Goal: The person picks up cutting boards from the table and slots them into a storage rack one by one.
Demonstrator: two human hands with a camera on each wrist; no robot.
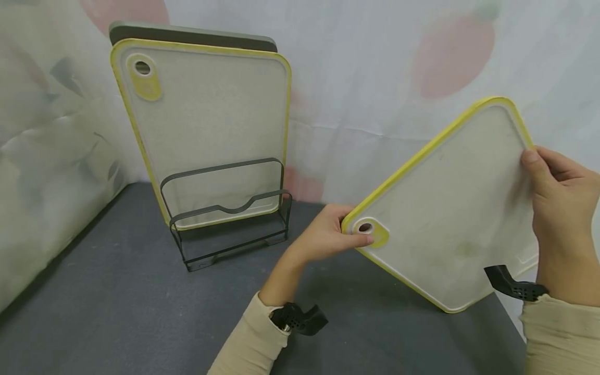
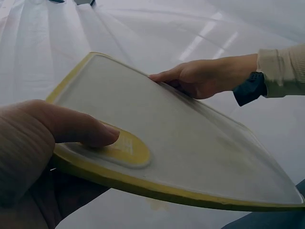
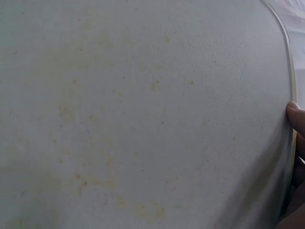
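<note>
Holding a white plastic cutting board with a yellow rim [image 1: 450, 208] up off the dark grey table [image 1: 117, 307], the person keeps it tilted corner-down like a diamond, its face toward the head camera at about four o'clock in that view. That two-point hold looks chosen for control: the left hand [image 1: 323, 237] pinches the corner at nine o'clock, thumb pressed on the yellow oval tab beside the hanging hole, fingers curled behind; the right hand [image 1: 560, 192] clasps the opposite edge at three o'clock, thumb over the front and fingers wrapped round the back. Both grips are closed firmly on the board, and neither hand holds anything else.

At ten o'clock, well apart from the hands, a thin black wire rack [image 1: 229, 219] stands on the table with a matching white board with yellow edging [image 1: 206, 130] upright in it, hole at the top. A darker grey board [image 1: 192, 35] stands just behind, only its upper edge showing. Likely the rack's slots keep them vertical and separated.

The held board is flat and rigid with rounded corners. Its surface is finely pebbled, with faint yellowish stains [image 3: 109, 162] visible from the right wrist. A shallow groove runs inside the rim. Pale draped cloth with blurred red prints [image 1: 450, 57] forms the backdrop.
</note>
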